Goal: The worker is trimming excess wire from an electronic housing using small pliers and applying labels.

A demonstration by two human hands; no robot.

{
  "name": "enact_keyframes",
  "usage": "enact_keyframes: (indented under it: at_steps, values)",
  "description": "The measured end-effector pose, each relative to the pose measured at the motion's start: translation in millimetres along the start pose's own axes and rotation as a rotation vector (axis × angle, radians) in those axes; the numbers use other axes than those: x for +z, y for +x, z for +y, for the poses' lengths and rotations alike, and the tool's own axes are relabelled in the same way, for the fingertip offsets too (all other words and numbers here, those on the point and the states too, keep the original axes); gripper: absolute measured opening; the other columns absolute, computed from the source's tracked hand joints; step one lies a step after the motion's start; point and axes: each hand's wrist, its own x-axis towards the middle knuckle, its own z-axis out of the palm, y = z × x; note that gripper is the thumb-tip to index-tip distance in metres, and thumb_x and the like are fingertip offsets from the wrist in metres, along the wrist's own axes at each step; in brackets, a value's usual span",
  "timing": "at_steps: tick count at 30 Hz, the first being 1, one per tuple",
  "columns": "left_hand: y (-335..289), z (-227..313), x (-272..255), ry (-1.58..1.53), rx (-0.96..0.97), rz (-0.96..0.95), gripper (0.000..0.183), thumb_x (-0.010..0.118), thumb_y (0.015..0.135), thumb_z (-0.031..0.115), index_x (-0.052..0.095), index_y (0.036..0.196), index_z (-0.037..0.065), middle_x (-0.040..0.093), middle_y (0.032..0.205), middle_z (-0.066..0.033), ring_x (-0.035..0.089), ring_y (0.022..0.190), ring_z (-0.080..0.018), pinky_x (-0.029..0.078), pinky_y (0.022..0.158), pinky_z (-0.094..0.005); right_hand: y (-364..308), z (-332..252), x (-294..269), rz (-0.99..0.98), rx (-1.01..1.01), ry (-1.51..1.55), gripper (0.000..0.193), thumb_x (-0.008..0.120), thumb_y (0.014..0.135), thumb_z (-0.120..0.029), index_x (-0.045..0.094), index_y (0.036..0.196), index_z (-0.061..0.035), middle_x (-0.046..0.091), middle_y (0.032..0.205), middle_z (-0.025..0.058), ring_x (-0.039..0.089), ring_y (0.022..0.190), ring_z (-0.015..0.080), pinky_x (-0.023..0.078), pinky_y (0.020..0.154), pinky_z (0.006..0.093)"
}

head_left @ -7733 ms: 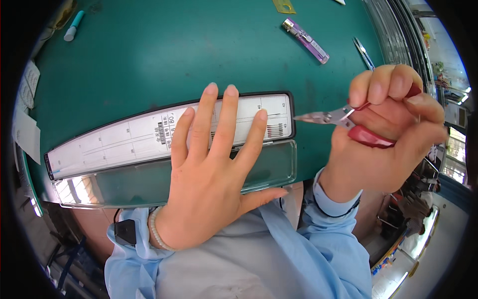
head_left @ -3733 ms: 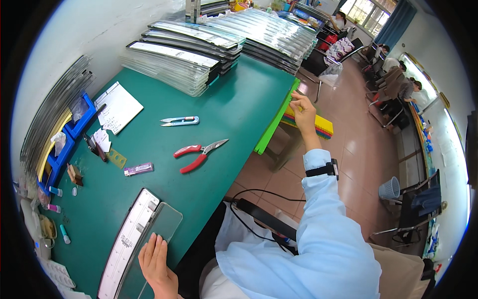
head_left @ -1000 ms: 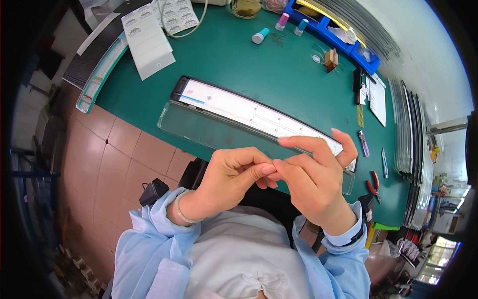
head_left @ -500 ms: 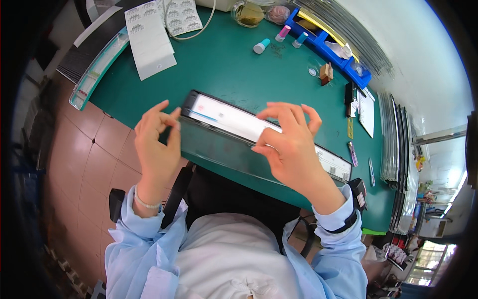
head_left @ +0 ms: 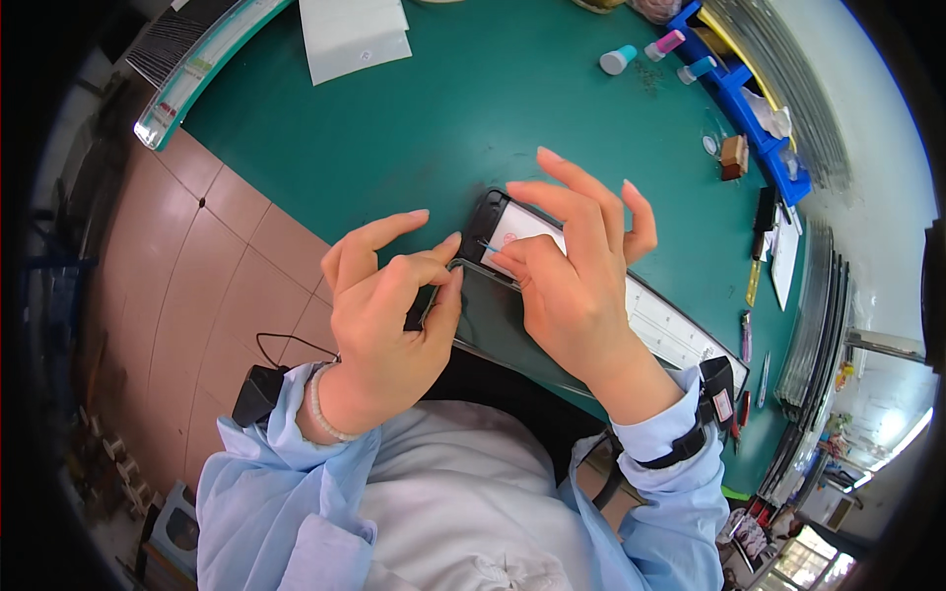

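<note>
Right now both hands meet at the left end of the case, a long black tray lying slantwise near the table's front edge, its far end angled down to the right. The clear lid is open along the near side, reaching toward the person's lap. On the left hand, thumb and forefinger curve close to each other at the lid's corner, the other fingers bent and fanned. On the right hand, thumb and forefinger draw together over the end of the card, beside a thin blue strip, while the remaining fingers spread upward. Whether either hand pinches something fine is too small to tell.

Beyond the case, a broad stretch of green table runs back to the paper at the top, giving the hands room away from the body. To the left, the table edge slants down just past the left hand, with floor tiles below. A curved box overhangs that edge higher up.

Room is tighter at the right: a lighter and snips lie near the case's far end, with a stack behind them. Farther back stand a wooden block and a blue tray.
</note>
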Motion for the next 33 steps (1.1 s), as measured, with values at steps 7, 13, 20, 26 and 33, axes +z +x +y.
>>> enact_keyframes:
  at_steps: [7,13,20,26,33]
  values:
    - [0.6,-1.0,4.1,0.013,0.015,0.008,0.023,0.074,0.066,-0.007,0.061,0.079,0.006,0.074,0.09,-0.0056,0.063,0.102,-0.0247,0.036,0.088,-0.0365,0.8,2.6,2.3,0.018,-0.002,0.0,0.02,0.073,0.07,-0.007,0.054,0.065,-0.0085,0.061,0.117,0.0043,0.052,0.124,0.0253,0.015,0.107,0.053]
    - [1.6,-0.6,1.5,0.05,0.052,-0.02,0.025,0.075,0.071,-0.008,0.058,0.082,0.007,0.075,0.092,-0.0085,0.062,0.104,-0.0239,0.037,0.08,-0.0322,1.4,1.3,1.6,0.016,-0.006,-0.005,0.021,0.073,0.07,-0.006,0.053,0.065,-0.0086,0.061,0.117,0.0042,0.052,0.124,0.0253,0.015,0.107,0.0526]
    - [-0.8,-2.9,-0.1,0.038,0.04,0.005,0.025,0.072,0.066,-0.007,0.067,0.087,0.006,0.072,0.09,-0.0049,0.063,0.102,-0.0267,0.035,0.089,-0.0368,2.8,-0.4,3.4,-0.033,-0.013,0.006,0.019,0.071,0.069,-0.003,0.052,0.066,-0.0062,0.06,0.114,0.0049,0.052,0.123,0.0257,0.016,0.106,0.0546]
    - [14.7,17.8,0.1,0.267,0.115,-0.226,0.039,0.067,0.068,-0.003,0.076,0.101,0.016,0.062,0.118,-0.0118,0.049,0.123,-0.0356,0.032,0.098,-0.0389,-0.9,4.2,-10.2,-0.011,-0.018,-0.036,0.009,0.066,0.07,-0.003,0.058,0.066,-0.0046,0.06,0.112,0.0047,0.051,0.124,0.0253,0.017,0.105,0.0569]
    - [26.0,-3.0,-14.7,0.5,0.195,-0.255,0.034,0.059,0.076,-0.006,0.076,0.098,0.013,0.056,0.133,-0.0176,0.039,0.133,-0.0414,0.027,0.109,-0.0481,-6.5,-6.8,-125.0,0.034,0.329,-0.407,0.025,0.077,0.066,-0.008,0.073,0.09,-0.0098,0.061,0.127,0.0122,0.052,0.124,0.0296,0.025,0.106,0.0435]
